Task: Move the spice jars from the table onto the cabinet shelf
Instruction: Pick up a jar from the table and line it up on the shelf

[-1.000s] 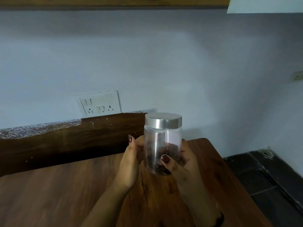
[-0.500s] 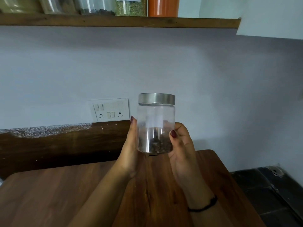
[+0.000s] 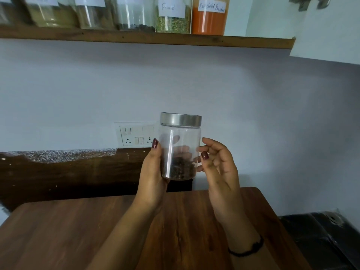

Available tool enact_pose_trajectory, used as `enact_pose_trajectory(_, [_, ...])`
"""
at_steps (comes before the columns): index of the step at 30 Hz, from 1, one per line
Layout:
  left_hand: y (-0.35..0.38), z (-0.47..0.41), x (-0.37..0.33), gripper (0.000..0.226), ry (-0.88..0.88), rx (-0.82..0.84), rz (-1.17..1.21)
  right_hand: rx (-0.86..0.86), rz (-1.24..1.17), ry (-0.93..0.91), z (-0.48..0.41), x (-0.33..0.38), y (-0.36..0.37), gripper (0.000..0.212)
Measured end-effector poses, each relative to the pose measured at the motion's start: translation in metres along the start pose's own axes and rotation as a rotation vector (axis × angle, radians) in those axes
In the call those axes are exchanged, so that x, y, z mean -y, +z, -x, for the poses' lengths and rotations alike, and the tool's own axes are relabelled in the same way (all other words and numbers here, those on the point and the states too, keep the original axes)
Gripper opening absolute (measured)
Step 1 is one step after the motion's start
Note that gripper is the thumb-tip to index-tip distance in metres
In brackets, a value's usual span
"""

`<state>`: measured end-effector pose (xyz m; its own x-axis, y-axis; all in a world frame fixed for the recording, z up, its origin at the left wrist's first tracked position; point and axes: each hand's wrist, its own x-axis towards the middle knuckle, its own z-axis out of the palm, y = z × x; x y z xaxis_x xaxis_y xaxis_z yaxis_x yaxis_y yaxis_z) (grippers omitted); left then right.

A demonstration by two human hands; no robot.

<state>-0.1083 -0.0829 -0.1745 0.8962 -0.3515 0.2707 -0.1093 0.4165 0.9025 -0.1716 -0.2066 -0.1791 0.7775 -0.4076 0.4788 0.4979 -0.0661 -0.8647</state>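
Note:
A clear spice jar [image 3: 180,147] with a steel lid and dark spice at its bottom is held upright in the air above the wooden table [image 3: 58,236]. My left hand [image 3: 151,172] grips it from the left, thumb in front and fingers wrapped behind the glass. My right hand [image 3: 218,166] sits just right of the jar with its fingers loosely curled and off the glass; only the thumb tip is at the jar's side. The wooden cabinet shelf [image 3: 253,42] runs across the top, well above the jar.
Several labelled jars stand in a row on the shelf, among them a fennel jar [image 3: 172,16] and an orange red chilli powder jar [image 3: 209,16]; bare shelf lies right of it. A switch and socket plate [image 3: 136,136] is on the wall behind. A white cabinet [image 3: 329,28] hangs top right.
The jar has risen from just above the table toward the shelf, and the view has tilted up to show the shelf jars. My right hand has loosened off the jar; the left still grips it.

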Motion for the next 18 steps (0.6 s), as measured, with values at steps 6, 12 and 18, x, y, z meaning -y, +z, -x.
enact_pose_trajectory(6, [0.006, 0.01, -0.001, 0.057, 0.217, -0.113, -0.225, 0.003, 0.081, -0.013, 0.011, 0.006, 0.025, 0.063])
enact_pose_trajectory(12, [0.004, 0.02, -0.004, 0.052, 0.255, -0.038, -0.332, -0.043, 0.049, 0.057, 0.004, 0.01, 0.026, 0.081])
enact_pose_trajectory(18, [-0.009, 0.015, -0.018, 0.041, 0.121, -0.084, -0.09, -0.026, -0.2, 0.195, 0.001, 0.02, 0.024, 0.083])
